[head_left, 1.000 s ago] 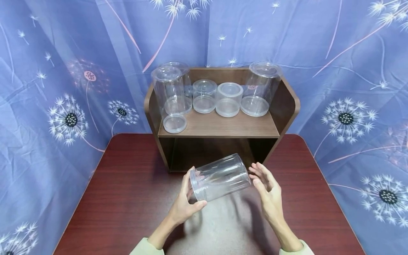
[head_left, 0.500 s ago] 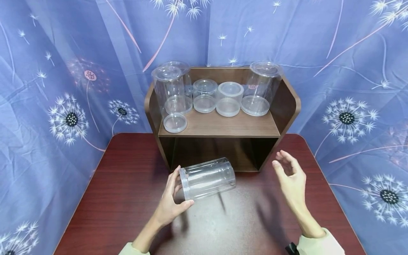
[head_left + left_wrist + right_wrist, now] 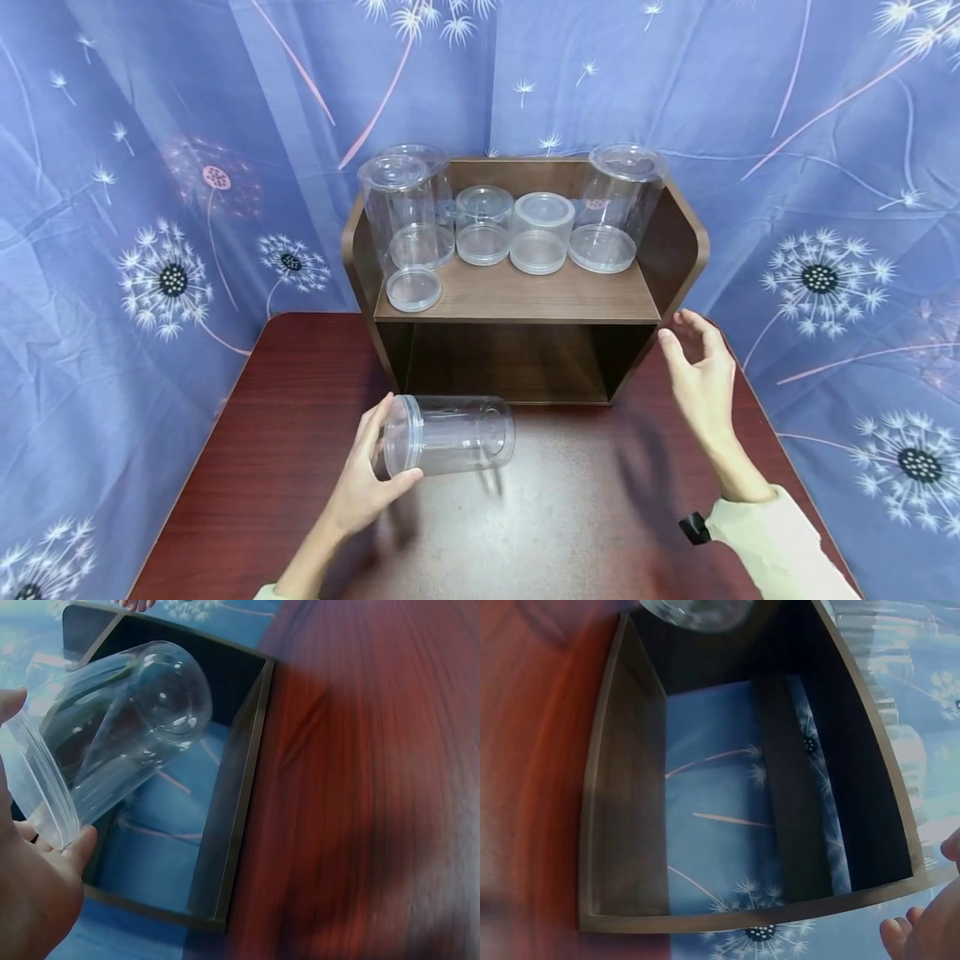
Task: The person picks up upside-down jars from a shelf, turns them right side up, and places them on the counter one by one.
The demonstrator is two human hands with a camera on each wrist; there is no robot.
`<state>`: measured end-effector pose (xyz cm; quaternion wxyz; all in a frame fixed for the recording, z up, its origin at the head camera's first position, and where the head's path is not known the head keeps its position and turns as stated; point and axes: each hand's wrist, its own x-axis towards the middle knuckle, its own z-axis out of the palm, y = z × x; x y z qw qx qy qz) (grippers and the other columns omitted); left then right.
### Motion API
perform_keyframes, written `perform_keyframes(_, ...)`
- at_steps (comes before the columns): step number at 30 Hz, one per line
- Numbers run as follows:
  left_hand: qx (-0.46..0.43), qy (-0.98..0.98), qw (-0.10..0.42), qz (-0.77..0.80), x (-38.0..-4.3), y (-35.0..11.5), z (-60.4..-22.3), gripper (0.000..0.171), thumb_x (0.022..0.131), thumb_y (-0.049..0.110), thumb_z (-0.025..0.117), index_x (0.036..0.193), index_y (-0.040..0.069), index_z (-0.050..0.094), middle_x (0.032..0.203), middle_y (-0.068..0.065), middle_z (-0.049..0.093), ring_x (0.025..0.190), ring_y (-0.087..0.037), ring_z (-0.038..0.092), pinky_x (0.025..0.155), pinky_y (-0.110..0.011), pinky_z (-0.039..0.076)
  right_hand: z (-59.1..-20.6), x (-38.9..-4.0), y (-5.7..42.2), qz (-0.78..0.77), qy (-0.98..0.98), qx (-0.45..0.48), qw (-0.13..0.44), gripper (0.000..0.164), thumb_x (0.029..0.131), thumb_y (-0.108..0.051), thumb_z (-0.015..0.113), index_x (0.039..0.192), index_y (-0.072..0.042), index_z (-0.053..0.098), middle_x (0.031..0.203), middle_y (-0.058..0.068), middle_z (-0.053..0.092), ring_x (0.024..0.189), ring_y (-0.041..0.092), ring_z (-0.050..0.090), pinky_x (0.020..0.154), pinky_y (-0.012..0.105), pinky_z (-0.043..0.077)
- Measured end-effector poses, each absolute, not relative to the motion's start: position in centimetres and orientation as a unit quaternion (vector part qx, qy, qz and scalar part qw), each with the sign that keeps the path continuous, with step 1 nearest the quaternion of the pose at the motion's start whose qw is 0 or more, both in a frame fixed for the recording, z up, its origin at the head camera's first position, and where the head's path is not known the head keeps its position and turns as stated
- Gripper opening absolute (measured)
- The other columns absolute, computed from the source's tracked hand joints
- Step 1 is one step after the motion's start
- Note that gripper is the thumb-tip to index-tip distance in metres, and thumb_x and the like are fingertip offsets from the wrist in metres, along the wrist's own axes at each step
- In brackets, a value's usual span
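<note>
My left hand (image 3: 363,483) grips the lidded end of a clear plastic jar (image 3: 461,437), thumb and fingers spread around its rim. The jar lies on its side in the air, its bottom toward the right, in front of the shelf's lower compartment. In the left wrist view the jar (image 3: 135,720) is see-through, with nothing visible inside. My right hand (image 3: 705,383) holds nothing. Its fingers are loosely bent beside the right side of the brown wooden shelf (image 3: 517,308); I cannot tell whether they touch it.
On the upper board stand tall clear jars (image 3: 397,212) at the left, two short jars (image 3: 483,225) in the middle and a tall jar (image 3: 607,208) at the right. A low round container (image 3: 414,289) sits at the front left. The shelf stands on a red-brown table (image 3: 285,433) before a blue curtain (image 3: 187,108).
My left hand has carried the jar left and turned it nearly level. My right hand has moved away from the jar's bottom, up and right toward the shelf's right side.
</note>
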<state>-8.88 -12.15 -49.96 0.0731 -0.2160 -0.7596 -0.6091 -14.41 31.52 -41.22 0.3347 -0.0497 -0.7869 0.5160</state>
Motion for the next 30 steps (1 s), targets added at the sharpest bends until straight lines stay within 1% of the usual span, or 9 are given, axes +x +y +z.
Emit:
perform_keyframes(5,-0.222,-0.775,0.101,-0.583,-8.8,-13.2,-49.7,0.105,0.074,0.002,0.085,0.162,0.007,0.029,0.153,-0.018,0.04,0.135,-0.015,0.047,0.109,-0.017,0.038,-40.6,-16.2,31.6,0.493,-0.8,-0.057,0.336,0.039,0.098,-0.01,0.069,0.134,0.003,0.064,0.117,0.012,0.068,0.096,-0.004,0.06,0.086,0.013,0.046)
perform_keyframes(9,-0.217,-0.803,0.12,-0.541,-8.8,-14.0,-49.2,0.106,0.072,0.008,0.087,0.162,0.009,0.031,0.154,-0.015,0.042,0.134,-0.019,0.05,0.111,-0.014,0.032,-40.3,-17.3,31.5,0.477,-0.808,-0.058,0.342,0.035,0.099,-0.015,0.071,0.127,0.004,0.067,0.11,0.009,0.068,0.09,-0.004,0.059,0.084,0.013,0.046)
perform_keyframes(12,-0.228,-0.81,0.126,-0.526,-8.9,-14.5,-48.8,0.107,0.072,0.007,0.089,0.162,0.009,0.031,0.153,-0.014,0.043,0.132,-0.024,0.054,0.112,-0.016,0.032,-40.3,-17.8,31.4,0.467,-0.81,-0.06,0.349,0.031,0.098,-0.017,0.071,0.121,0.005,0.069,0.107,0.008,0.067,0.088,-0.005,0.059,0.083,0.012,0.045)
perform_keyframes(14,-0.237,-0.81,0.132,-0.52,-9.0,-14.8,-48.6,0.108,0.07,0.005,0.089,0.162,0.007,0.031,0.152,-0.016,0.044,0.129,-0.025,0.057,0.111,-0.017,0.035,-40.3,-18.0,31.3,0.464,-0.81,-0.059,0.353,0.03,0.098,-0.018,0.072,0.117,0.006,0.07,0.106,0.009,0.067,0.087,-0.005,0.059,0.082,0.012,0.045)
perform_keyframes(16,-0.243,-0.809,0.139,-0.517,-9.0,-15.0,-48.5,0.109,0.069,0.004,0.09,0.161,0.006,0.032,0.15,-0.017,0.046,0.128,-0.024,0.057,0.11,-0.017,0.037,-40.4,-18.2,31.3,0.461,-0.81,-0.059,0.357,0.028,0.098,-0.018,0.072,0.113,0.006,0.071,0.104,0.009,0.067,0.086,-0.005,0.058,0.081,0.013,0.045)
perform_keyframes(19,-0.245,-0.812,0.15,-0.507,-9.0,-15.3,-48.2,0.111,0.066,0.004,0.091,0.161,0.005,0.033,0.148,-0.017,0.048,0.127,-0.02,0.055,0.109,-0.015,0.036,-40.5,-18.4,31.4,0.458,-0.809,-0.057,0.364,0.026,0.098,-0.018,0.072,0.107,0.007,0.072,0.101,0.009,0.067,0.084,-0.004,0.058,0.08,0.014,0.044)
perform_keyframes(23,-0.25,-0.813,0.159,-0.501,-9.2,-15.6,-47.6,0.111,0.065,0.003,0.091,0.16,0.004,0.033,0.146,-0.017,0.049,0.126,-0.02,0.053,0.108,-0.016,0.035,-40.5,-18.5,31.5,0.451,-0.809,-0.054,0.374,0.022,0.097,-0.014,0.072,0.099,0.008,0.072,0.094,0.007,0.065,0.082,-0.002,0.055,0.077,0.014,0.042)
perform_keyframes(26,-0.249,-0.82,0.161,-0.49,-9.3,-15.8,-46.9,0.111,0.066,0.006,0.091,0.16,0.003,0.033,0.146,-0.017,0.049,0.125,-0.022,0.053,0.108,-0.016,0.035,-40.4,-18.5,31.5,0.445,-0.809,-0.051,0.381,0.021,0.097,-0.012,0.072,0.091,0.008,0.07,0.089,0.005,0.062,0.079,0.001,0.052,0.074,0.016,0.039)
perform_keyframes(30,-0.242,-0.834,0.155,-0.471,-9.4,-15.9,-46.0,0.11,0.067,0.011,0.092,0.16,0.005,0.034,0.148,-0.014,0.048,0.124,-0.022,0.053,0.107,-0.014,0.034,-40.4,-18.6,31.5,0.435,-0.809,-0.051,0.391,0.025,0.096,-0.012,0.071,0.082,0.007,0.068,0.085,0.004,0.059,0.076,0.005,0.049,0.072,0.018,0.036)
